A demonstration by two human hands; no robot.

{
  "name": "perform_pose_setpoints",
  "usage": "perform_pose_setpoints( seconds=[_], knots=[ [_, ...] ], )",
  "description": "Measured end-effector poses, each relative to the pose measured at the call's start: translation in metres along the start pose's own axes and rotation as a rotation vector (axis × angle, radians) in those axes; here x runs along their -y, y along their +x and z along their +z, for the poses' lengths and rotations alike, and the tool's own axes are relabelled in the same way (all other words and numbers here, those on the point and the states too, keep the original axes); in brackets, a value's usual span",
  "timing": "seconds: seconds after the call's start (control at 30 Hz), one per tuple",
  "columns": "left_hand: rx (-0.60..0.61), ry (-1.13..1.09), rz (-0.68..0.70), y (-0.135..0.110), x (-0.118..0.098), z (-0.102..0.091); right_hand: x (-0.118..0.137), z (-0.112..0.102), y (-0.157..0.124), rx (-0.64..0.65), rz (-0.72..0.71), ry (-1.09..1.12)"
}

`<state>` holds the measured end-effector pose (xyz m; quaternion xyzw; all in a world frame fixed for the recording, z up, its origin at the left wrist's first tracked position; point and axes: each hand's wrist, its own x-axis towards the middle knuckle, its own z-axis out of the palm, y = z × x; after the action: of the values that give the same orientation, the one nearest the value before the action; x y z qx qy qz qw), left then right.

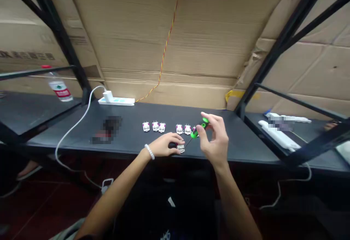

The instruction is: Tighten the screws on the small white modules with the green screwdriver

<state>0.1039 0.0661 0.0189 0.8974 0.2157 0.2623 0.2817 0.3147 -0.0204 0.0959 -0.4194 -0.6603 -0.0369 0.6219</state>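
Observation:
My left hand [168, 144], with a white bracelet on the wrist, pinches a small white part [181, 148] near the table's front edge. In my right hand [214, 138] is a green and black screwdriver [194, 133], slanting down to the left. Its thin shaft reaches the small part; I cannot tell whether the tip sits in a screw. Beyond my hands lies a row of similar white and purple parts, among them one at the left [146, 126], one near the middle [179, 129] and another [187, 129] beside it. The screwdriver and right hand partly cover the row's right end.
A white power strip [117, 101] with a plugged-in charger [108, 96] lies at the back left, its white cable looping over the front edge. A blurred dark object [108, 130] rests on the left. Black metal frame posts [257, 72] flank the table [131, 138]; cardboard stands behind.

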Motion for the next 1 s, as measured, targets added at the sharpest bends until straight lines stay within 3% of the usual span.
perform_pose_setpoints(
  seconds=[0.13,0.3,0.53,0.7,0.9,1.0],
  knots=[
    [0.003,-0.009,0.001,-0.0001,0.0006,0.0001,-0.0003,0.0011,-0.0016,0.075,0.020,0.075],
    [0.003,0.002,-0.002,-0.0001,-0.0004,-0.0002,-0.0024,0.0047,-0.0025,-0.055,0.007,-0.054],
    [0.006,0.003,0.004,0.0004,-0.0004,0.0001,-0.0021,0.0010,-0.0012,0.088,0.025,0.083],
    [0.005,0.001,0.007,0.0003,-0.0016,-0.0001,-0.0005,0.0018,-0.0004,-0.032,0.024,-0.047],
    [0.003,-0.004,0.003,0.0008,-0.0008,-0.0002,-0.0046,0.0004,-0.0028,0.097,0.082,0.121],
    [0.010,0.001,0.005,0.0005,-0.0009,-0.0004,-0.0021,-0.0007,-0.0014,0.076,0.054,0.071]
  ],
)
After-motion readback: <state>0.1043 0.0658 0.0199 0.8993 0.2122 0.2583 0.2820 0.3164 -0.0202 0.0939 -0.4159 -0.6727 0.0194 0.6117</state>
